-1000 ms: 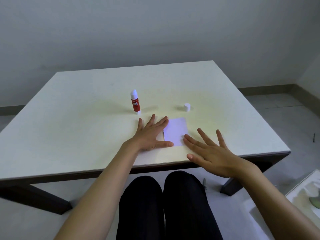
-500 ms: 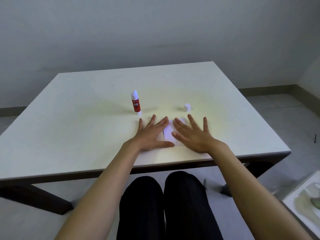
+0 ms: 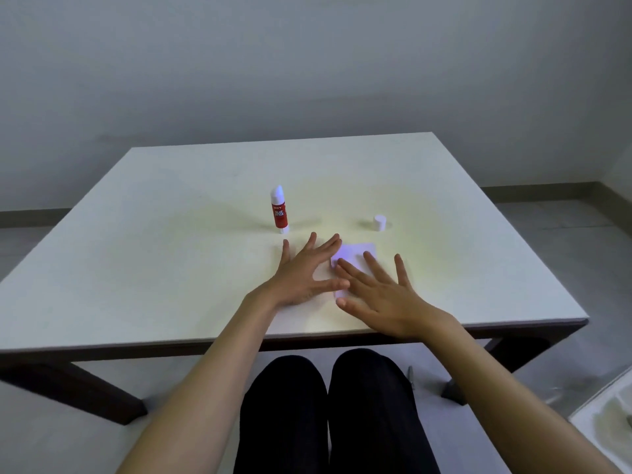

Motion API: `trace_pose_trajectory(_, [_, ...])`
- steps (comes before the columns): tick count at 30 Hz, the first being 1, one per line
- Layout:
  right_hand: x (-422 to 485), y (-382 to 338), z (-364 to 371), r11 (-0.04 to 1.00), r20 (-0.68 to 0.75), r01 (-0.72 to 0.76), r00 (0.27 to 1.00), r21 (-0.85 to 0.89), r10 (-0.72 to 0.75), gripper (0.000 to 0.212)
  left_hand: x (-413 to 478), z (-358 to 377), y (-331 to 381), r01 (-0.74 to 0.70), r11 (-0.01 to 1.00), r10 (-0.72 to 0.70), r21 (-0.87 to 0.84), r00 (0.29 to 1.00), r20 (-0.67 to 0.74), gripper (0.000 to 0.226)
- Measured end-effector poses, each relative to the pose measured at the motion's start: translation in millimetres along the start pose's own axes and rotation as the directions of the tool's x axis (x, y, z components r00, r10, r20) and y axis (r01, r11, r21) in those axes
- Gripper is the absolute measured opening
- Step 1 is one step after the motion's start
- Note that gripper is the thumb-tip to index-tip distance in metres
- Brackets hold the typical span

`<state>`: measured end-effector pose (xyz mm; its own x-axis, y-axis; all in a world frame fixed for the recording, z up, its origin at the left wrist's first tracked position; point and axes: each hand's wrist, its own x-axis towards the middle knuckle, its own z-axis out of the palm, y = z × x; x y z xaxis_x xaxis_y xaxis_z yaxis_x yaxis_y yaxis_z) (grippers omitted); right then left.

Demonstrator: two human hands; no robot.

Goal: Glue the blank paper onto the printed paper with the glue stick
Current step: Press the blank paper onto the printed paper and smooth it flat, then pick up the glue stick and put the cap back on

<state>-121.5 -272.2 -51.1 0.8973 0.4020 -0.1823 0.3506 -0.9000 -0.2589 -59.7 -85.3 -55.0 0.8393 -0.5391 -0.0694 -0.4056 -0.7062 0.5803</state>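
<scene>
We see both hands laid flat on the white counter [image 3: 171, 254], palms down, close to its near edge and about midway along it. The left hand [image 3: 301, 275] has its grip wide, all fingers fanned, nothing held; it presses on a sheet that barely stands out from the counter, and we cannot tell whether that sheet carries print. The thumb points right and meets the index finger of the right hand [image 3: 383, 299]. The right hand is likewise spread wide and clasps nothing; its fingertips [image 3: 367, 256] rest on the near part of the blank paper [image 3: 357, 253], a small pale, faintly violet sheet lying flat just right of the left hand's fingers. Only the far portion of that sheet shows past the fingers.

The glue stick [image 3: 279, 210] stands upright, red label with a white tip, uncapped, just beyond the left hand toward the counter's middle. Its white cap [image 3: 379, 223] stands apart to the right, beyond the blank paper.

Compared with half a second ago, the right hand has slid back toward the near edge: then it covered most of the blank paper with its fingers reaching the sheet's far edge, now more of the sheet is bare. A second ago that hand was off the paper, over the near edge. The left hand, glue stick and cap have kept their places.
</scene>
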Motion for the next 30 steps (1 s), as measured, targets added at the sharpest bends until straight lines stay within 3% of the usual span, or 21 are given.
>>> trace_pose_trajectory(2, [-1.0, 1.7, 3.7, 1.000, -0.054, 0.009, 0.998, -0.006, -0.009, 0.066, -6.0, -0.9, -1.2, -0.029, 0.956, -0.053, -0.291, 0.962, -0.269, 0.059])
trace_pose_trajectory(3, [-0.9, 2.8, 4.5, 1.000, -0.087, 0.012, 0.996, 0.012, -0.011, 0.066, -7.9, -2.2, -2.0, -0.060, 0.920, -0.135, -0.387, 0.880, -0.456, 0.047])
trace_pose_trajectory(5, [0.7, 2.9, 3.8, 0.995, -0.164, 0.023, 0.986, 0.092, -0.008, 0.067, -7.9, -8.5, -5.6, -0.086, 0.892, -0.307, -0.445, 0.607, -0.733, 0.033])
trace_pose_trajectory(6, [2.3, 1.7, 2.6, 0.990, -0.197, 0.024, 0.980, 0.140, 0.004, 0.067, -4.7, -14.7, -8.4, -0.069, 0.886, -0.368, -0.459, 0.498, -0.785, 0.035])
trace_pose_trajectory(7, [4.2, 0.2, 1.3, 0.983, -0.228, 0.020, 0.973, 0.184, 0.023, 0.065, -0.2, -21.4, -11.1, -0.034, 0.876, -0.417, -0.480, 0.448, -0.791, 0.043])
trace_pose_trajectory(8, [7.0, -2.0, -0.7, 0.974, -0.262, 0.013, 0.964, 0.225, 0.047, 0.060, 5.2, -27.9, -13.9, 0.015, 0.861, -0.459, -0.509, 0.456, -0.762, 0.054])
trace_pose_trajectory(10, [12.3, -6.4, -5.5, 0.939, -0.340, 0.001, 0.932, 0.345, 0.124, 0.052, 16.9, -36.1, -18.4, 0.118, 0.831, -0.514, -0.544, 0.537, -0.668, 0.066])
trace_pose_trajectory(12, [14.8, -9.0, -10.6, 0.834, -0.407, 0.015, 0.878, 0.551, 0.253, 0.042, 27.0, -38.3, -21.7, 0.170, 0.848, -0.501, -0.503, 0.569, -0.652, 0.051])
trace_pose_trajectory(15, [14.8, -7.1, -16.2, 0.636, -0.409, 0.065, 0.815, 0.769, 0.411, 0.029, 34.3, -38.1, -17.7, 0.146, 0.871, -0.464, -0.469, 0.559, -0.687, 0.016])
trace_pose_trajectory(19, [14.1, -1.0, -17.5, 0.596, -0.439, 0.087, 0.762, 0.799, 0.477, 0.011, 36.4, -40.0, -7.8, 0.138, 0.847, -0.483, -0.513, 0.601, -0.637, 0.024])
trace_pose_trajectory(22, [18.7, -4.8, -25.4, 0.450, -0.363, 0.078, 0.717, 0.890, 0.594, 0.035, 37.5, -38.3, 13.4, -0.036, 0.679, -0.495, -0.733, 0.715, -0.494, 0.015])
trace_pose_trajectory(24, [22.2, -8.9, -38.6, 0.197, -0.180, 0.075, 0.788, 0.977, 0.589, 0.044, 34.8, -34.8, 28.8, -0.160, 0.525, -0.442, -0.836, 0.788, -0.428, 0.008])
trace_pose_trajectory(26, [24.0, -11.9, -50.7, -0.085, 0.024, 0.015, 0.895, 0.996, 0.446, 0.051, 30.9, -30.9, 39.7, -0.221, 0.448, -0.388, -0.866, 0.825, -0.411, 0.005])
trace_pose_trajectory(30, [25.2, -16.6, -57.7, -0.291, 0.074, 0.009, 0.959, 0.957, 0.274, 0.036, 24.3, -33.6, 51.8, -0.265, 0.369, -0.352, -0.891, 0.847, -0.398, 0.009])
